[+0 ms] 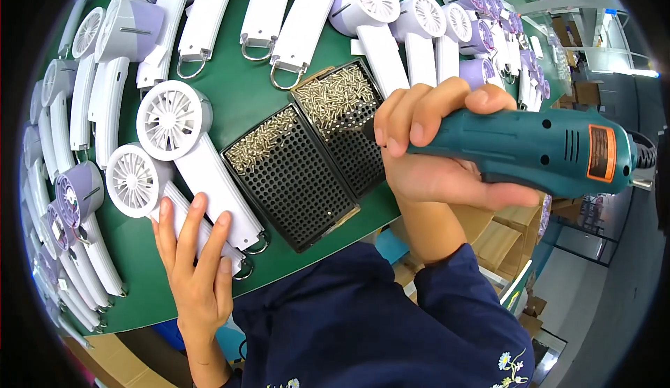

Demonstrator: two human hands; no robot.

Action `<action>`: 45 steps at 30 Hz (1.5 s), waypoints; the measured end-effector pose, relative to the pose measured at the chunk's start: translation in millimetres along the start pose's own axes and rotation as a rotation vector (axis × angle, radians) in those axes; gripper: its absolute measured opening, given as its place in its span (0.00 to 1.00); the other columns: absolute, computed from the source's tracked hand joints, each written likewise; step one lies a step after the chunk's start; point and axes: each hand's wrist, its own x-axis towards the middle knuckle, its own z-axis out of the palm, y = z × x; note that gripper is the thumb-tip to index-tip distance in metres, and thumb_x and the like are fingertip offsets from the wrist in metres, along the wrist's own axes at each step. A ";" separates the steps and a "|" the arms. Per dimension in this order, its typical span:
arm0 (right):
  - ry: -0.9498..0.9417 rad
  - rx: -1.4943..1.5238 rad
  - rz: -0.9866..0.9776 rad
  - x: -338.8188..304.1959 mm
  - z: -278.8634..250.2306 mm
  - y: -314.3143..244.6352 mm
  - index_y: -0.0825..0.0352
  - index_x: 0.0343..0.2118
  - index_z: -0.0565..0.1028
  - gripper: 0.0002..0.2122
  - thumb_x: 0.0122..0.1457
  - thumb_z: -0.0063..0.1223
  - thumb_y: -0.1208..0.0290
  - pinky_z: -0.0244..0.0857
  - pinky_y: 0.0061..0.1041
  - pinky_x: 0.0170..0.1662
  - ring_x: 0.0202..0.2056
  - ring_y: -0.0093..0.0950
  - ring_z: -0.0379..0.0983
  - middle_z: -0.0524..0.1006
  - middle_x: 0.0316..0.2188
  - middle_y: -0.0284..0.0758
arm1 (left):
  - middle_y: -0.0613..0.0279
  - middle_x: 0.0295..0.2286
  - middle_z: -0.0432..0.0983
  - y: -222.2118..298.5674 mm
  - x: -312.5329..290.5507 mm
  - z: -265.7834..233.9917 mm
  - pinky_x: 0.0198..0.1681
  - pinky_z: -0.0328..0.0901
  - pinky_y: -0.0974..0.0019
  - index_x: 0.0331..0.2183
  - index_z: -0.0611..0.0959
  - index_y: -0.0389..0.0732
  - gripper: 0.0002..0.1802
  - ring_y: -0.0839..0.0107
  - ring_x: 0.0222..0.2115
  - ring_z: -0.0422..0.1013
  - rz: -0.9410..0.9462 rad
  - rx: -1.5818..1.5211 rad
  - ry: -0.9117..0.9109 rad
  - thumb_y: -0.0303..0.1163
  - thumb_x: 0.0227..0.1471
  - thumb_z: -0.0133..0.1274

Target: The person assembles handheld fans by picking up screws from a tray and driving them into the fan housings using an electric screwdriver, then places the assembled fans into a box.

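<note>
My right hand (440,158) is wrapped round a dark green electric screwdriver (520,144), which lies level, its cord end to the right. The driver's tip end points left over the screw trays and is mostly hidden by my fingers. My left hand (194,266) lies with fingers spread on the white handle of a handheld fan (132,181). Just beyond it, touching or nearly so, is another white handheld fan (220,191) with a metal ring at its handle end. Two black perforated trays, a left one (296,192) and a right one (359,154), hold many small screws.
Many white and purple handheld fans (94,109) crowd the left side and back of the green table (237,95). More fans (481,35) lie at the back right. Cardboard boxes (502,241) stand below the table's right edge.
</note>
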 end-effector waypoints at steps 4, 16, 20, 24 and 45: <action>0.102 0.089 -0.020 -2.8 6.3 2.5 0.68 0.44 0.61 0.48 0.39 0.36 0.19 0.64 0.26 0.16 0.13 0.27 0.62 0.68 0.20 0.41 | 0.55 0.57 0.63 0.1 -0.5 -0.7 0.63 0.39 0.40 0.49 0.80 0.43 0.23 0.46 0.62 0.48 -0.011 -0.010 0.003 0.27 0.48 0.47; 0.103 0.081 -0.038 -4.3 7.5 2.3 0.69 0.45 0.61 0.48 0.40 0.37 0.20 0.64 0.27 0.16 0.14 0.28 0.63 0.68 0.20 0.41 | 0.55 0.57 0.64 1.2 0.1 -1.6 0.64 0.39 0.42 0.49 0.80 0.43 0.24 0.46 0.62 0.48 -0.009 -0.022 0.011 0.25 0.47 0.47; 0.015 -0.024 0.036 -0.5 4.5 -0.8 0.62 0.47 0.65 0.45 0.44 0.30 0.20 0.61 0.26 0.16 0.14 0.26 0.64 0.66 0.20 0.34 | 0.55 0.57 0.64 1.3 0.5 -2.1 0.64 0.39 0.42 0.49 0.80 0.43 0.24 0.46 0.62 0.48 -0.005 -0.022 0.014 0.25 0.47 0.47; 0.067 0.093 -0.022 -1.5 4.8 3.1 0.69 0.45 0.62 0.48 0.39 0.38 0.20 0.65 0.28 0.17 0.14 0.29 0.64 0.69 0.20 0.41 | 0.55 0.57 0.64 1.1 1.2 -2.2 0.64 0.39 0.41 0.49 0.80 0.44 0.24 0.46 0.62 0.48 -0.006 -0.026 0.010 0.25 0.47 0.48; 0.413 -0.006 0.158 5.8 6.3 2.0 0.59 0.41 0.68 0.43 0.45 0.19 0.19 0.59 0.24 0.13 0.10 0.23 0.59 0.65 0.15 0.32 | 0.55 0.57 0.64 -0.6 0.1 -2.2 0.63 0.40 0.41 0.49 0.80 0.44 0.23 0.46 0.62 0.49 0.001 -0.027 0.005 0.27 0.49 0.47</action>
